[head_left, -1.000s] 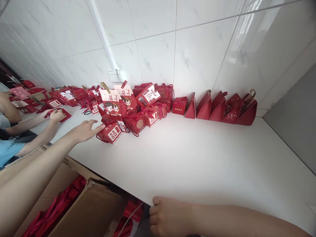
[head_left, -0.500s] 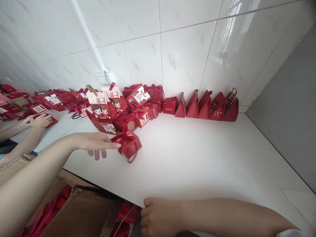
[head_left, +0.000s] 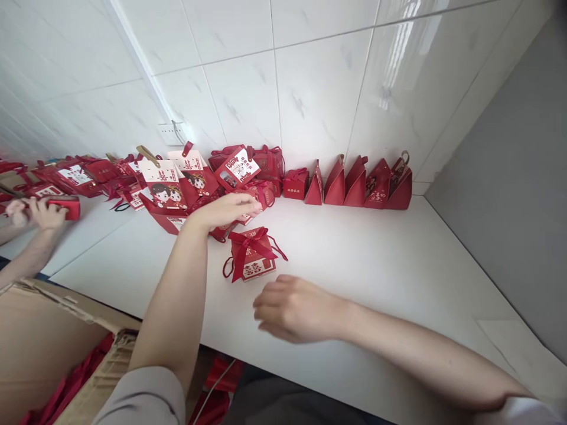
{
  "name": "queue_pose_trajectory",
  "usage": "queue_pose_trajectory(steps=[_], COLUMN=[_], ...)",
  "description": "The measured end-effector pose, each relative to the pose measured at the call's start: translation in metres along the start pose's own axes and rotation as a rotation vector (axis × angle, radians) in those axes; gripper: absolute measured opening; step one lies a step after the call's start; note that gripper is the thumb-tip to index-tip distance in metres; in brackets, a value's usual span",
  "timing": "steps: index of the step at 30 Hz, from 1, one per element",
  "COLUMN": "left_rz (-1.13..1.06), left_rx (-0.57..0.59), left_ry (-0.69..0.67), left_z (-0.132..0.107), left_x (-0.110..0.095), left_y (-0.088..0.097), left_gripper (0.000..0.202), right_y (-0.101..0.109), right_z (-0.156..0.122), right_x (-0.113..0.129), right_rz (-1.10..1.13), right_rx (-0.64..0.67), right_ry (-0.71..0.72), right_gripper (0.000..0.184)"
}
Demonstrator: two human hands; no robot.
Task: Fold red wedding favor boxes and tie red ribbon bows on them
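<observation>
A small red gift box (head_left: 256, 260) with a dark red ribbon bow and cord loops sits on the white table, its front marked with a white panel. My left hand (head_left: 228, 211) hovers behind it, over a pile of red boxes, fingers stretched out and holding nothing that I can see. Under that hand a smaller box (head_left: 266, 193) is partly covered. My right hand (head_left: 295, 310), slightly blurred, is in front of the gift box and apart from it, its fingers loosely bent and nothing visible in them.
Triangular red boxes (head_left: 354, 184) and a cube-shaped box (head_left: 295, 184) line the tiled wall. Boxes with cartoon figures (head_left: 166, 192) stand left of my left hand. A co-worker's hands (head_left: 46, 213) hold a red box at far left. A cardboard carton (head_left: 48, 348) stands below the table edge.
The ribboned box, tilted and blurred at my left hand before, now sits on the table. My left hand moved up and right over the pile; my right hand rose from the table edge.
</observation>
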State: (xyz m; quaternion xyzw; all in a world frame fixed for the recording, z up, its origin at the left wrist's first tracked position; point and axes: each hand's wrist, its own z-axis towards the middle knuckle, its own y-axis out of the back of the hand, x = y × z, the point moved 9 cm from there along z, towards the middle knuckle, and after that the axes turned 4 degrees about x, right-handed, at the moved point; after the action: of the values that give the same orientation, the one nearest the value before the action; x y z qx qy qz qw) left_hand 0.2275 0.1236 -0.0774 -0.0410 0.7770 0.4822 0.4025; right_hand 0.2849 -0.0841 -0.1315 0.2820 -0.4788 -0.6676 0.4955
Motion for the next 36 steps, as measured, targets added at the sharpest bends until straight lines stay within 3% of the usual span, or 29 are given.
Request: queue_pose_trajectory(steps=[2, 6, 9, 12, 16, 19, 22, 26, 32, 36], left_rz=[-0.001, -0.209, -0.313, -0.382, -0.349, -0.254, -0.257, -0.375, -0.576, -0.545], left_rx=[0.002, 0.054, 0.105, 0.063, -0.03, -0.019, 0.0, -0.016, 0.061, 0.057], left_ry=[-0.036, -0.069, -0.13, -0.182, -0.252, -0.295, -0.344, -0.423, -0.295, -0.286], left_z=[-0.006, -0.011, -0.007, 0.0, 0.004, 0.007, 0.012, 0.014, 0.019, 0.023], left_x=[0.016, 0.053, 0.061, 0.046, 0.003, -0.022, -0.028, -0.02, 0.005, 0.006], left_y=[-0.015, -0.036, -0.059, -0.09, -0.122, -0.127, -0.123, -0.126, -0.15, -0.154], left_gripper=[0.043, 0.039, 0.037, 0.038, 0.038, 0.029, 0.025, 0.02, 0.02, 0.018], right_y=[0.012, 0.025, 0.034, 0.059, 0.097, 0.108, 0.1, 0.076, 0.034, 0.028], right_z=[-0.005, -0.021, -0.035, -0.052, -0.08, -0.102, -0.125, -0.147, -0.133, -0.128], right_x=[-0.029, -0.078, -0.099, -0.112, -0.124, -0.133, -0.147, -0.168, -0.178, -0.181], right_rz=[-0.011, 0.046, 0.089, 0.073, 0.114, 0.158, 0.264, 0.505, 0.792, 0.9], right_rx=[-0.054, -0.121, -0.094, -0.093, -0.161, -0.158, -0.117, -0.12, -0.156, -0.231], right_ry=[-0.155, -0.462, -0.579, -0.671, -0.798, -0.86, -0.915, -0.978, -0.92, -0.879], right_gripper=[0.018, 0.013, 0.013, 0.009, 0.013, 0.018, 0.025, 0.037, 0.042, 0.037])
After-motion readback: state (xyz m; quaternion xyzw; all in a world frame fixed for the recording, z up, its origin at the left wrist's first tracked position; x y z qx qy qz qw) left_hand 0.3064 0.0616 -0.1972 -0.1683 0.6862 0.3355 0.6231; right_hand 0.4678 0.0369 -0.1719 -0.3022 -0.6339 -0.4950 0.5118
